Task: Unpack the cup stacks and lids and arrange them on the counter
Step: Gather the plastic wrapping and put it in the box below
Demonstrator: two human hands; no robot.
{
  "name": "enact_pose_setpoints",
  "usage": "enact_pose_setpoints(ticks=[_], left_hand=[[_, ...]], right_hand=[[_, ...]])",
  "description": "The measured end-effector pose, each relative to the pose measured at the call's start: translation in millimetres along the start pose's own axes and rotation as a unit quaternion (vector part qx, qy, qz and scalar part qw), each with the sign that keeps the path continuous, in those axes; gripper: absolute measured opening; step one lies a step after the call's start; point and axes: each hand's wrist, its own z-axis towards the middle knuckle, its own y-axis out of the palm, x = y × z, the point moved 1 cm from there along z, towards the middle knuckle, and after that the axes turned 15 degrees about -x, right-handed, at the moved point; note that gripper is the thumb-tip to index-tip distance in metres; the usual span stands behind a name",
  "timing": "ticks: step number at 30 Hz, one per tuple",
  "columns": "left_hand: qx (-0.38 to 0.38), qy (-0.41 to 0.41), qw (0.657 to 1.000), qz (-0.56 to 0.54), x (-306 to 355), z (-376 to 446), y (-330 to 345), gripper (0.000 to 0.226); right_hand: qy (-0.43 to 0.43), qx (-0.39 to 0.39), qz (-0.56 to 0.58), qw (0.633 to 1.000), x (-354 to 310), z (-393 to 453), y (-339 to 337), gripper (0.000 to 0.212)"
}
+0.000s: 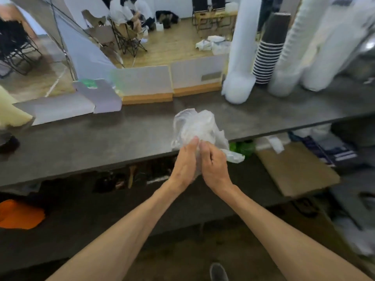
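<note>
A crumpled clear plastic wrapper [197,126] is bunched between both my hands at the front edge of the grey counter [101,142]. My left hand [185,163] and my right hand [213,165] both grip it from below, thumbs close together. At the back right of the counter stand a tall white cup stack [242,49], a dark ribbed cup stack [269,47] and two more whitish stacks [294,47] that lean to the right.
Two frosted panels on wooden bases [146,84] line the counter's far edge, with pale boxes [81,102] to their left. Below the counter lie a cardboard sheet [296,169], a green object [242,148] and an orange item [18,214]. Folding chairs stand on the floor beyond.
</note>
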Motion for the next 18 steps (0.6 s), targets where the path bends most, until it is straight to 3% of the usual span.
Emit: enact_pose_setpoints(ticks=[3, 7, 9, 13, 18], left_hand=[[-0.057, -0.035, 0.994, -0.089, 9, 22, 78, 0.039], [-0.092, -0.055, 0.994, -0.035, 2, 67, 176, 0.039], [-0.116, -0.061, 0.991, -0.031, -13, 92, 230, 0.033], [-0.172, -0.044, 0.983, -0.042, -37, 135, 351, 0.037], [-0.197, -0.058, 0.979, -0.004, -63, 173, 475, 0.046]], right_hand=[[0.029, 0.098, -0.01, 0.995, 7, -22, -70, 0.033], [0.051, 0.199, -0.053, 0.977, 31, -53, -168, 0.006], [0.079, 0.227, -0.085, 0.967, 51, -74, -224, 0.025], [0.1, 0.231, -0.171, 0.952, 100, -127, -341, 0.049], [0.168, 0.149, -0.209, 0.952, 152, -188, -448, 0.064]])
